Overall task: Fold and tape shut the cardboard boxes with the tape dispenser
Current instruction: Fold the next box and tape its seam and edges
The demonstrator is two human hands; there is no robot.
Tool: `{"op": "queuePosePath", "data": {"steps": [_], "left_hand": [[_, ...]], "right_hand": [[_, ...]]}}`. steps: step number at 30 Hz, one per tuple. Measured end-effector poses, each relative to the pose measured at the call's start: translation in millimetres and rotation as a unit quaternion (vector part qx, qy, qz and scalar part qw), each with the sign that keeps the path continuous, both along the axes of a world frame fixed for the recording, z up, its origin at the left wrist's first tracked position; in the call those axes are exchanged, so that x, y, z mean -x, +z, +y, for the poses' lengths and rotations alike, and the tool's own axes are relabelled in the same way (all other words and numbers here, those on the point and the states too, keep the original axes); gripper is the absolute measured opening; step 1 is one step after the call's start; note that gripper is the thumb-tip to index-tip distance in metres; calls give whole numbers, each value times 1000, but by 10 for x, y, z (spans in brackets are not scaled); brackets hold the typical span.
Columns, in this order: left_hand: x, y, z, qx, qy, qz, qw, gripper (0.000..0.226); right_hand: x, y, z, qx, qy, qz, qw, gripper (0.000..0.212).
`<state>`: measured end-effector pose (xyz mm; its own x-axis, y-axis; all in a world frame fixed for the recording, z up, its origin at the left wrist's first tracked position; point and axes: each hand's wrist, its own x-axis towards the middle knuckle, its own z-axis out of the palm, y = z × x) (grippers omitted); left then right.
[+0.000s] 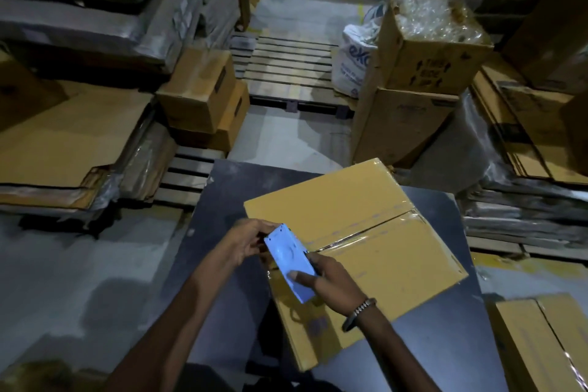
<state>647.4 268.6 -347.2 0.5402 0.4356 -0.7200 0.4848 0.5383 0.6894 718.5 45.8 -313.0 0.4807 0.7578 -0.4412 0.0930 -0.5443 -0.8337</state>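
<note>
Both hands (321,277) grip the tape dispenser (291,264) over the taped box (366,232) on a dark table (222,194).

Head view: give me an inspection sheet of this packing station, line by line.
Surface: dark table, box on top.
Job's things: cardboard box, flaps closed, clear tape along the centre seam; blue tape dispenser at its near-left edge.
Clutter: second box at the right.
Grippers: left hand and right hand both on the dispenser; bracelet on the right wrist.
Cables: nothing seen.
Surroundings: wooden pallet, flat cardboard stack, open box of clear plastic, white sack.
</note>
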Motion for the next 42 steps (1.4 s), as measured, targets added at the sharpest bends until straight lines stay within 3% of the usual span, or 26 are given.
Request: {"op": "queuePosePath", "data": {"steps": [4, 6, 13, 17, 23, 26, 28, 30, 32, 36, 42], "left_hand": [[81, 43, 648, -33, 54, -5, 998, 13], [79, 68, 873, -70, 33, -18, 997, 15], [-195, -91, 1202, -191, -18, -7, 981, 9], [-271, -275, 1284, -181, -32, 7, 983, 16], [-286, -520, 1270, -87, -21, 69, 994, 13], [-271, -660, 1263, -54, -43, 116, 991, 29], [-239, -703, 1305, -90, -57, 122, 987, 34], [-189, -820, 1386, -190, -70, 113, 973, 50], [-134, -716, 1388, -267, -74, 64, 959, 38], [-47, -581, 1347, -299, -168, 0, 939, 24], [-32, -635, 1308, -377, -173, 63, 908, 34]], "right_hand": [[219, 104, 455, -9, -81, 154, 985, 12], [248, 113, 606, -11, -112, 196, 974, 9], [149, -36, 1207, 50, -207, 233, 949, 37], [71, -138, 1452, 80, -224, 223, 945, 45], [-115, -503, 1628, 99, -231, 230, 940, 81], [-165, -556, 1643, 111, -229, 225, 941, 87], [-135, -381, 1664, 116, -225, 218, 943, 84], [-86, -251, 1677, 122, -211, 204, 948, 82], [-47, -188, 1687, 134, -196, 179, 955, 80], [-14, -164, 1722, 155, -171, 122, 965, 60], [86, -12, 1660, 142, -150, 74, 975, 36]]}}
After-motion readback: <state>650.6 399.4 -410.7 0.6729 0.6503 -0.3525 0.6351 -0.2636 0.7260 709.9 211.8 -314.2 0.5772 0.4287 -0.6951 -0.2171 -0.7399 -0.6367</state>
